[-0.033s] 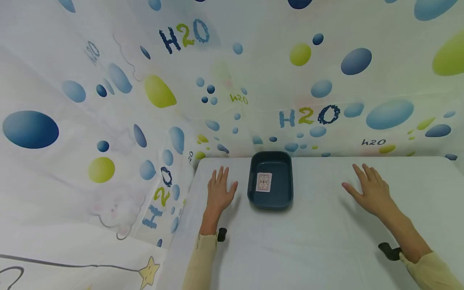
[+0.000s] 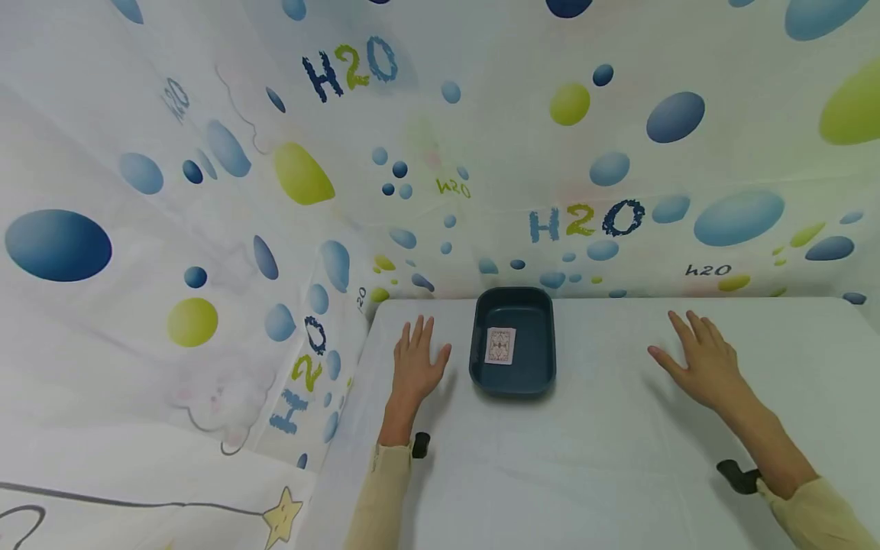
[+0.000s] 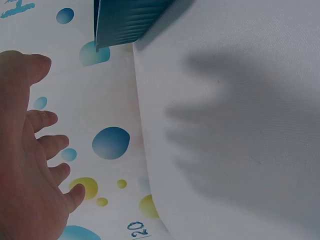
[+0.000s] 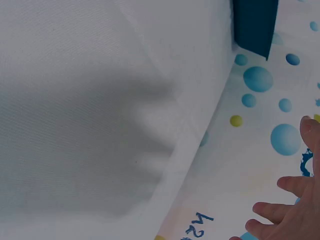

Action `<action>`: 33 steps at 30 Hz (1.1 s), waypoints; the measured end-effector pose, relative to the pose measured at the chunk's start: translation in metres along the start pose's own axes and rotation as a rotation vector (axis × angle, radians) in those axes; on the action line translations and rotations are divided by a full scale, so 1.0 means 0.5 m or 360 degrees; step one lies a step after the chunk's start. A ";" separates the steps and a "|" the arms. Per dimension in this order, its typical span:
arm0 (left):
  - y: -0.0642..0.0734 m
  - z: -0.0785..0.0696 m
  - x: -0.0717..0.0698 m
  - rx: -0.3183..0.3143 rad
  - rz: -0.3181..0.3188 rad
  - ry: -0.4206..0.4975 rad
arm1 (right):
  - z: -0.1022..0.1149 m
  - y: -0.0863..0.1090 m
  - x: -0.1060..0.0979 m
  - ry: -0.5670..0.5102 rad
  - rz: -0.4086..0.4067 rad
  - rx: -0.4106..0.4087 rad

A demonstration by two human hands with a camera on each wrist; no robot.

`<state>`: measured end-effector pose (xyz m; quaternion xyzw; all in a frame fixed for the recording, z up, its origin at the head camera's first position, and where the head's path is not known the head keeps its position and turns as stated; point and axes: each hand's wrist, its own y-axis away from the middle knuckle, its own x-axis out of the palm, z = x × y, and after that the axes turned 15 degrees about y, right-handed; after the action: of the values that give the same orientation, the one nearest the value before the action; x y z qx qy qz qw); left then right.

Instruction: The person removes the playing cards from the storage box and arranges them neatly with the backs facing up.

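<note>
A dark blue-green tray (image 2: 529, 344) stands near the far edge of the white table. Inside it, left of centre, a playing card or deck (image 2: 500, 346) lies with its red-patterned back facing up. My left hand (image 2: 416, 363) hovers left of the tray, fingers extended and thumb apart, holding nothing. Well to the tray's right, my right hand (image 2: 704, 367) is also above the table with its fingers spread and nothing in it. Both wrist views show part of the tray's outer wall (image 3: 125, 22) and each hand's shadow on the cloth.
White cloth covers the table (image 2: 591, 473). Behind it hangs a white backdrop (image 2: 509, 137) with blue and green dots and H2O lettering, which continues along the left side. A black strap piece (image 2: 421, 445) sits at the left wrist, another (image 2: 739, 477) at the right.
</note>
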<state>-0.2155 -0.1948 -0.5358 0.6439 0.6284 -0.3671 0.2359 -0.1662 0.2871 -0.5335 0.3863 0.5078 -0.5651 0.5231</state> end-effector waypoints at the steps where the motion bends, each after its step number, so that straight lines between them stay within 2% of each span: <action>1: 0.000 -0.001 0.000 0.0001 0.0002 0.0002 | 0.000 0.000 0.000 0.0003 -0.0002 0.0000; 9: -0.004 -0.016 0.002 0.0038 -0.0019 0.0009 | 0.001 -0.001 -0.006 -0.0021 -0.0040 -0.0023; 12: -0.007 -0.026 0.017 0.0054 -0.0036 0.0023 | 0.010 -0.005 -0.011 -0.0031 -0.0052 -0.0048; 14: -0.008 -0.037 0.031 0.0021 -0.0038 0.0072 | 0.027 -0.014 -0.015 -0.0030 -0.0062 -0.0085; 19: -0.020 -0.062 0.076 -0.0144 -0.0025 0.0236 | 0.115 -0.065 -0.024 -0.0002 -0.0137 -0.0271; 24: -0.045 -0.079 0.113 -0.0249 -0.0048 0.0238 | 0.223 -0.138 -0.018 -0.0016 -0.0024 -0.0434; 28: -0.053 -0.084 0.114 -0.0274 -0.0081 0.0187 | 0.303 -0.192 0.007 0.0013 0.0049 -0.0588; 33: -0.056 -0.086 0.113 -0.0304 -0.0076 0.0182 | 0.370 -0.232 0.053 0.0119 0.0188 -0.0702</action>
<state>-0.2386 -0.1233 -0.5484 0.6234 0.6880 -0.2737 0.2510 -0.2670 0.0934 -0.5052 0.3123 0.6145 -0.3942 0.6079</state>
